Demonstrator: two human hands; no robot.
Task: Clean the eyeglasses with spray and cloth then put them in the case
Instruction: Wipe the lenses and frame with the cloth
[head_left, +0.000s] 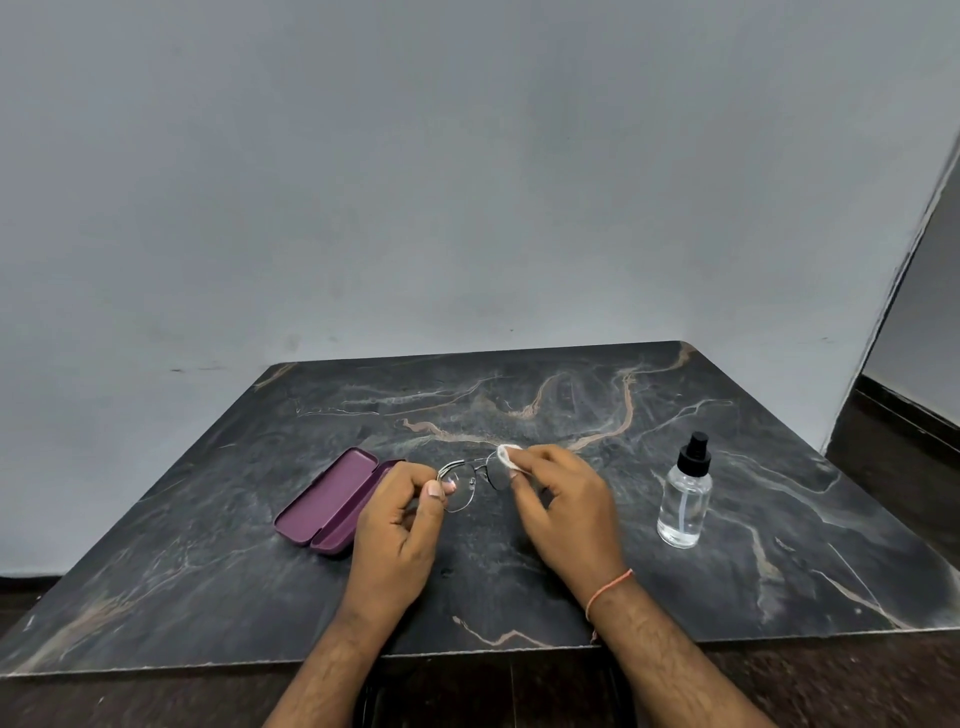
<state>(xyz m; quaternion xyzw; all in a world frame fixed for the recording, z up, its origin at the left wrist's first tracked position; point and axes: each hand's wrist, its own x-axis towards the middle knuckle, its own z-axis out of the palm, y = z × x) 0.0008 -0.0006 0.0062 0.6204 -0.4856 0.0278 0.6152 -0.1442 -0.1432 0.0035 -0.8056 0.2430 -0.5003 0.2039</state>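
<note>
Thin metal-framed eyeglasses (467, 480) are held just above the dark marble table (519, 582), near its middle. My left hand (400, 525) pinches the left lens rim between thumb and fingers. My right hand (561, 504) pinches a small white cloth (508, 455) against the top of the right lens. A purple glasses case (332, 501) lies open on the table, just left of my left hand, with nothing visible inside. The clear spray bottle (684, 496) with a black pump top stands upright to the right of my right hand.
The table's back edge meets a plain grey wall (467, 182). A dark floor and a wall corner (893, 441) lie beyond the table's right side. The front table edge runs just under my forearms.
</note>
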